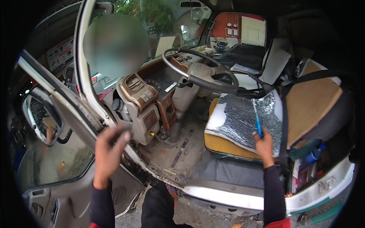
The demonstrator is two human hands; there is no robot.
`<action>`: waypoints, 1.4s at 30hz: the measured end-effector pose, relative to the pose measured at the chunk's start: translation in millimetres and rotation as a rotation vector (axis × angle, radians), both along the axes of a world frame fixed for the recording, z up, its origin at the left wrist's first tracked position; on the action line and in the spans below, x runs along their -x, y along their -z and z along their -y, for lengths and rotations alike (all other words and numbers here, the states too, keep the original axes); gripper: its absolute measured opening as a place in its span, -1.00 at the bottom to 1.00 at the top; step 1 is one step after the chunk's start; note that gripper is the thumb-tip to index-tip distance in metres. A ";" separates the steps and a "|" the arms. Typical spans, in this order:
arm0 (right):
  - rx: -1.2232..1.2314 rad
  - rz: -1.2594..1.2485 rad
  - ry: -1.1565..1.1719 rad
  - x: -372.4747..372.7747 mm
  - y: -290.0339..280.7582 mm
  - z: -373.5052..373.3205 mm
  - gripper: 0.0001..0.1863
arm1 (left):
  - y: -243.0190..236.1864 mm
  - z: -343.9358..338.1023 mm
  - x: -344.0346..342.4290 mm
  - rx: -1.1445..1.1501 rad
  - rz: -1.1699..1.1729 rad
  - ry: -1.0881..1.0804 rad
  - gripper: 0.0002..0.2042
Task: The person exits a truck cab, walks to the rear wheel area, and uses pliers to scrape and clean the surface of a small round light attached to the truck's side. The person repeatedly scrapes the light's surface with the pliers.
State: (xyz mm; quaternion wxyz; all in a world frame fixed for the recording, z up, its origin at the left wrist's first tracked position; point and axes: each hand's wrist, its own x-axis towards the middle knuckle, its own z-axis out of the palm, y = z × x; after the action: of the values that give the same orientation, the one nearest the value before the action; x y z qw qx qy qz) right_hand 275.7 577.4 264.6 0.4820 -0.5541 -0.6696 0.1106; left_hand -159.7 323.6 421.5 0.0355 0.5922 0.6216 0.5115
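Observation:
In my right hand [264, 145] is a screwdriver [259, 125] with a blue handle, its thin shaft pointing up and away over the seat. Beneath the tool lies a crinkled silver foil sheet [243, 114], spread over the yellow-edged seat cushion [216, 141]. My left hand [109, 152] is raised by the door opening, slightly smeared by motion. Its fingers are bent but apart from the thumb, and nothing shows between them. The dashboard's end panel [146, 123] stands just beyond that hand.
A steering wheel [201, 72] rises over the seat. On the left, the open door [87, 197] carries a side mirror [42, 114]. A seat belt [283, 125] hangs beside the brown seatback board [311, 108]. The white door sill [228, 195] crosses in front of me, and a blue bottle [312, 156] sits behind the seat.

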 end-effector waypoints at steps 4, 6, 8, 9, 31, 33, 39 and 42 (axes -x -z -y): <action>0.077 0.453 0.267 -46.9 -0.1 -113.4 -0.54 | -130.4 -214.8 -15.8 -0.454 -0.428 0.221 -0.63; 0.139 0.620 0.338 -69.4 50.6 -158.3 -0.57 | -188.9 -337.7 1.3 -0.449 -0.485 0.229 -0.62; 0.137 0.645 0.520 -31.7 49.4 -152.2 -0.64 | -237.5 -427.6 -1.3 -0.124 -0.655 0.113 -0.63; 0.144 0.600 0.475 -18.8 46.2 -154.9 -0.67 | -257.8 -473.4 10.5 -0.011 -0.762 0.077 -0.65; 0.717 0.501 0.413 -21.1 35.0 -169.1 -0.41 | -78.3 -926.0 140.9 0.912 -0.893 -0.131 -0.66; 0.806 0.529 0.413 -22.9 34.7 -167.6 -0.36 | -78.4 -929.9 138.5 0.962 -0.881 -0.150 -0.64; 0.932 0.595 0.447 -23.8 52.4 -160.4 -0.24 | -54.8 -940.1 163.5 0.879 -0.830 -0.226 -0.65; 0.965 0.604 0.435 -25.5 49.5 -161.9 -0.24 | -46.2 -942.6 175.2 0.742 -0.717 -0.287 -0.66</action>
State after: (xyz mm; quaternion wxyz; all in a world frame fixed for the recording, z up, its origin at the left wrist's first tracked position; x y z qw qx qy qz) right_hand 301.2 739.3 215.0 -0.0232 -0.8409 -0.5226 0.1384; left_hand -334.9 1266.2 467.7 -0.0423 0.5866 0.8085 0.0225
